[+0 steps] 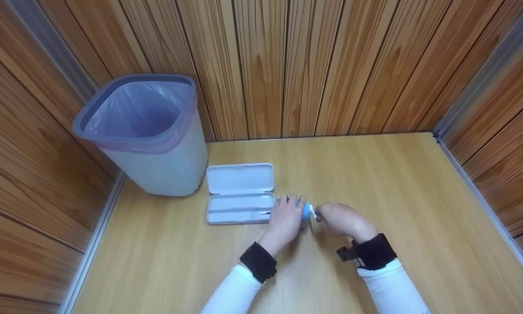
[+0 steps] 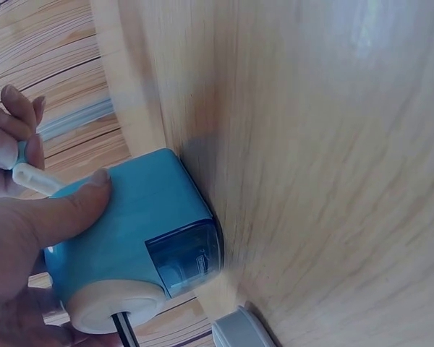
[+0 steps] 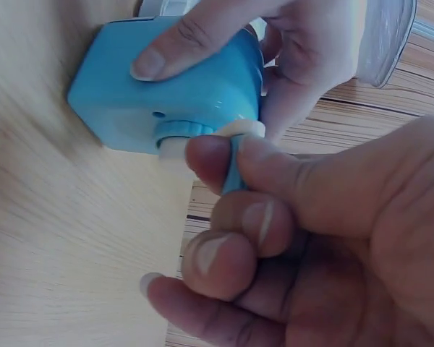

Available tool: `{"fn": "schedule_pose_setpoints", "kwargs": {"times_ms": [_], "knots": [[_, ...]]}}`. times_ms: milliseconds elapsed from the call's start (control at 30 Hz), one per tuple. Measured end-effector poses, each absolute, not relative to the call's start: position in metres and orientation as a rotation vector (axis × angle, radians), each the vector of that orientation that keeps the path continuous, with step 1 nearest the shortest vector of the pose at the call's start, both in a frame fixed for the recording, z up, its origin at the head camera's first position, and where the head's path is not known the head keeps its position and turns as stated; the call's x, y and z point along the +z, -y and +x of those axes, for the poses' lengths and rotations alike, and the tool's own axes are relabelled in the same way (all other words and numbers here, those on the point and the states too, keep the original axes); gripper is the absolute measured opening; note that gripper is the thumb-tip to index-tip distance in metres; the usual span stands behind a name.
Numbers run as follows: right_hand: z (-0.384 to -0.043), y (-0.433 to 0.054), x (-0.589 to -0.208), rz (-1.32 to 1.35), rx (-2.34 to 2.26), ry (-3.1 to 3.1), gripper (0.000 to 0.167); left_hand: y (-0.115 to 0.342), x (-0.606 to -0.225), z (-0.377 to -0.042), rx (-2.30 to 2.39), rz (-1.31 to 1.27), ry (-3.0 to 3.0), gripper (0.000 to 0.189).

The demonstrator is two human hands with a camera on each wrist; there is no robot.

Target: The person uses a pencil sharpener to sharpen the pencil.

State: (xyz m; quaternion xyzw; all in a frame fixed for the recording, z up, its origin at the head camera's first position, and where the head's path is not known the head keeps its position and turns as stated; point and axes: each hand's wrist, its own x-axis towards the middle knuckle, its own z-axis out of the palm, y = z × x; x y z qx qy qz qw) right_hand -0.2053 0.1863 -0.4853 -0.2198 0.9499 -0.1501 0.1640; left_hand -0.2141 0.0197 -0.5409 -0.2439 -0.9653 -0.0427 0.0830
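A blue crank pencil sharpener sits on the table, its clear-fronted shavings drawer showing in the left wrist view. My left hand grips the sharpener's body, thumb across one side and fingers round the other. A dark pencil sticks out of the round cream-coloured front; its tip inside is hidden. On the opposite face, my right hand pinches the blue knob of the white crank between thumb and forefinger. Beside my left hand lies an open pencil case, its lid folded back.
A tall waste bin with a plastic liner stands at the back left, close to the pencil case. Wood-panelled walls rise behind and on both sides of the light wooden table.
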Motion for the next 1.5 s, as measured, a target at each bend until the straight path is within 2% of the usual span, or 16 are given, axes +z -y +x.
{"fn": "schedule_pose_setpoints", "kwargs": {"times_ms": [400,667,1500], "knots": [[-0.215,-0.188,-0.485,-0.694,-0.482,-2.842,0.014,-0.019,-0.540,-0.214,-0.152,-0.731,2.928,0.049],[-0.219,-0.188,-0.483,-0.733,-0.484,-2.874,0.012,-0.018,-0.541,-0.212,-0.134,-0.746,2.897,0.045],[-0.239,-0.188,-0.496,-0.585,-0.666,-2.836,0.023,-0.020,-0.542,-0.212,-0.101,-0.735,2.923,0.047]]}}
